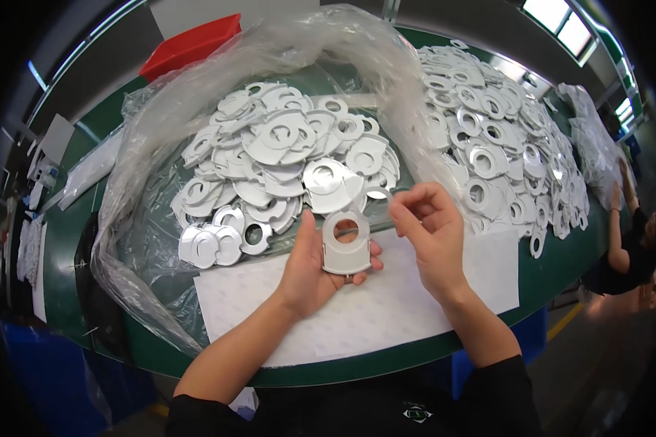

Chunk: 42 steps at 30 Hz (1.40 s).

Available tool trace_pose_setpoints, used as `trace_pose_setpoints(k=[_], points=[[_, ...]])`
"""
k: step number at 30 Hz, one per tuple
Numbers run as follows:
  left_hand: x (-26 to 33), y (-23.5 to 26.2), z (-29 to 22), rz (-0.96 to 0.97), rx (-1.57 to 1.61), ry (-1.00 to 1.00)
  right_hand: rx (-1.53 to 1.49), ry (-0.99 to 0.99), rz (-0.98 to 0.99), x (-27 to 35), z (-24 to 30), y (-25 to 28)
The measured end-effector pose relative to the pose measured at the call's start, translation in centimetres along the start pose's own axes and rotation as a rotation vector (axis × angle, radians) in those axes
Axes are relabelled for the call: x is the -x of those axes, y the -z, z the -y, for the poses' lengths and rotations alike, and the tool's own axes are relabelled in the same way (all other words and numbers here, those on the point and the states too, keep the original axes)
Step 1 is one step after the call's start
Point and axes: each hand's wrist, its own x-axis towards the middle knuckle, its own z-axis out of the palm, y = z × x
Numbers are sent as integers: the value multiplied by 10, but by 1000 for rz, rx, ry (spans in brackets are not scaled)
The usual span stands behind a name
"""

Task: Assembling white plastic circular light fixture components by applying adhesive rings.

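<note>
My left hand (306, 273) is closed around a flat white plate with a round hole (346, 255), held upright above the paper. Its fingers wrap behind the plate and the thumb lies along the left edge. Just to the right, my right hand (434, 229) pinches the end of a thin translucent film (380, 209), which reaches toward the top of the plate. Whether the film still touches the plate I cannot tell. Behind both hands rises a pile of similar white plates (280, 138), lying on a clear plastic sheet (149, 255).
White paper (386, 317) covers the front of the green table (576, 266). A second, larger heap of plates (488, 164) spreads over the right side. A red bin (189, 47) stands at the back left. Another person's arm (617, 240) shows at the far right.
</note>
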Motion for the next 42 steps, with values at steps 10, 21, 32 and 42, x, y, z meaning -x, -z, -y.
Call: trace_pose_setpoints(k=[10, 21, 32, 42], points=[[0, 0, 2, 38, 16, -17, -25, 47, -37, 2, 0, 3], [1, 0, 3, -45, -90, -29, -45, 24, -37, 0, -2, 2], [1, -11, 0, -135, -105, 45, -47, 33, -47, 0, -2, 1], [1, -5, 3, -98, -173, 42, -47, 15, -35, 0, -4, 1]])
